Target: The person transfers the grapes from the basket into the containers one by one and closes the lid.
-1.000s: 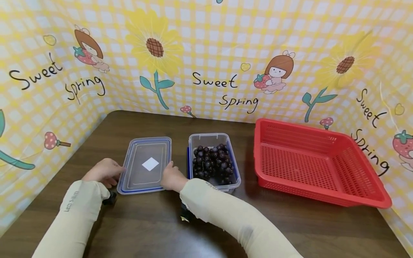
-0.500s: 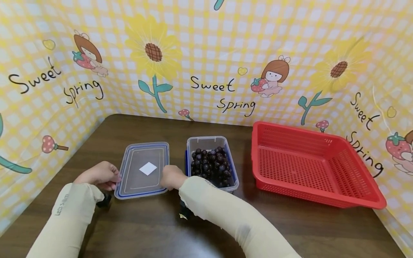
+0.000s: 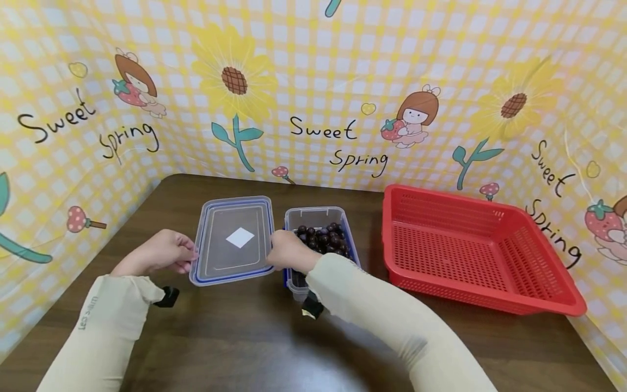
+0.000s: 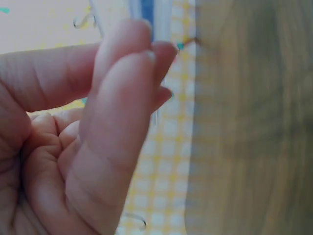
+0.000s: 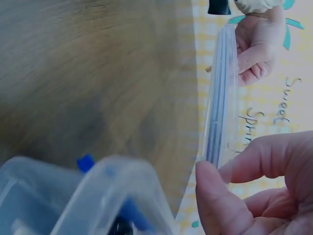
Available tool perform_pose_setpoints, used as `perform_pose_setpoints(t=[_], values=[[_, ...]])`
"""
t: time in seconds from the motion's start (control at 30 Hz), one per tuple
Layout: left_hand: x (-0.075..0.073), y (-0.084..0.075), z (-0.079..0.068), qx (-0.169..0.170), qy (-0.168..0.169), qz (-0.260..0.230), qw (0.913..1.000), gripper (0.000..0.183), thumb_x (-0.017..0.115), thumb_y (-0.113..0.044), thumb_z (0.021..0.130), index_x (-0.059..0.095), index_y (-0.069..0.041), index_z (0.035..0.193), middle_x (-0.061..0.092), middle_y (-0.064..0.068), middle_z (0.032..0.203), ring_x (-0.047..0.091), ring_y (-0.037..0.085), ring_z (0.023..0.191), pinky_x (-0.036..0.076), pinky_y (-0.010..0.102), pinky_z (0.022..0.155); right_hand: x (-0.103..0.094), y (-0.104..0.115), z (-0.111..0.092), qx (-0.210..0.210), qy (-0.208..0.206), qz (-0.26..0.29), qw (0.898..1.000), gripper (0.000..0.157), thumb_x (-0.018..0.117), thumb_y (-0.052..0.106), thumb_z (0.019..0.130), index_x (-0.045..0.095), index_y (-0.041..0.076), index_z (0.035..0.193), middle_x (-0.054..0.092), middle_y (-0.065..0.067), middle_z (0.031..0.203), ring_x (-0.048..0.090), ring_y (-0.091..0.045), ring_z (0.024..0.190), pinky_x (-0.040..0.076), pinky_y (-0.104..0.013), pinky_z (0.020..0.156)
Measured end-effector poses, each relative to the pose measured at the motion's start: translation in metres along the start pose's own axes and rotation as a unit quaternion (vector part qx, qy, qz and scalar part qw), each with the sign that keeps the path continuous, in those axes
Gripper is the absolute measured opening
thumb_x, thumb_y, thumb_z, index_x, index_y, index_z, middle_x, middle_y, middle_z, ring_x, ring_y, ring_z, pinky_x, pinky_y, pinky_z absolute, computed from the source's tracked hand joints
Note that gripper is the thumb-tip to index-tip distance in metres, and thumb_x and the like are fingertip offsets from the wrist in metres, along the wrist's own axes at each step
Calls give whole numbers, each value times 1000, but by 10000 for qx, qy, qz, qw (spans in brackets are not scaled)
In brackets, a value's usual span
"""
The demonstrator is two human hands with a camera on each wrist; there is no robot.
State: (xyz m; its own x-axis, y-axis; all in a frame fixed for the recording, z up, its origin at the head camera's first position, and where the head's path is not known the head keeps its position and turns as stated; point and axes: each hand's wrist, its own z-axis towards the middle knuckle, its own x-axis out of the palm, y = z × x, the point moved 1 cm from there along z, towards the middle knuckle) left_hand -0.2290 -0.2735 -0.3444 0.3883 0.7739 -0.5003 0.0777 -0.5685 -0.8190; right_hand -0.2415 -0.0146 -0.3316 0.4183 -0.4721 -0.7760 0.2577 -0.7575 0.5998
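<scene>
Both hands pinch a clear plastic lid (image 3: pixel 230 218) with a blue seal and a white diamond sticker, raised off the table. My left hand (image 3: pixel 164 251) holds its left edge between thumb and fingertips; the left wrist view shows these fingers (image 4: pixel 117 107) up close. At the opposite edge, my right hand (image 3: pixel 292 250) grips the lid and overlaps the food container (image 3: pixel 297 291) in the head view. Dark grapes (image 3: pixel 328 237) fill much of that clear container. In the right wrist view the lid (image 5: pixel 221 107) appears edge-on, above the container's rim (image 5: pixel 117 166).
A red perforated plastic basket (image 3: pixel 450 261) stands on the right side of the brown wooden table (image 3: pixel 220 337). A yellow checked cloth (image 3: pixel 313 65) with printed flowers hangs behind and along the sides.
The lid has come up off the table and shifted right toward the container, with both hands on it. My right hand now covers part of the container. The basket stays put.
</scene>
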Motion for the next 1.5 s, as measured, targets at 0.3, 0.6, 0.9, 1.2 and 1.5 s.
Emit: perform_pose_setpoints(t=[0.3,0.6,0.9,1.2,1.5], values=[[20,-37,-1,387,-180,-55,9991,13,58,4,86,61,16,89,62,4,64,60,10,55,55,27,56,-19,-33,-33,-309,-532,1238,9904,57,64,-7,77,51,-8,132,60,-8,62,63,-18,52,54,-27,53],[59,-49,-4,718,-181,-1080,9914,19,57,7,88,55,22,98,64,4,67,59,10,54,54,26,55,-40,-65,-71,168,-1069,3855,9163,46,47,-8,90,48,-8,135,65,-11,84,61,-11,68,56,-32,73],[73,-75,1,923,177,-1212,9882,19,59,3,87,59,19,97,65,6,66,60,11,55,55,26,56,-59,-85,-81,-1122,-2483,1711,9468,66,73,-6,79,44,-6,139,56,-23,121,66,-32,98,55,-37,79],[68,-79,9,812,250,-1558,9841,21,56,-1,89,61,16,100,67,3,69,59,9,55,54,25,57,-62,-90,-83,-2778,-3936,-184,8761,41,84,1,69,70,-7,107,62,-24,117,63,-33,105,52,-40,83],[74,-77,26,1449,-611,-2400,9580,35,52,-7,98,51,13,127,70,2,93,66,6,80,54,23,72,-64,-95,-85,-2544,-4542,1025,8476,19,78,-8,73,72,-7,90,71,-18,100,67,-24,94,54,-29,80]])
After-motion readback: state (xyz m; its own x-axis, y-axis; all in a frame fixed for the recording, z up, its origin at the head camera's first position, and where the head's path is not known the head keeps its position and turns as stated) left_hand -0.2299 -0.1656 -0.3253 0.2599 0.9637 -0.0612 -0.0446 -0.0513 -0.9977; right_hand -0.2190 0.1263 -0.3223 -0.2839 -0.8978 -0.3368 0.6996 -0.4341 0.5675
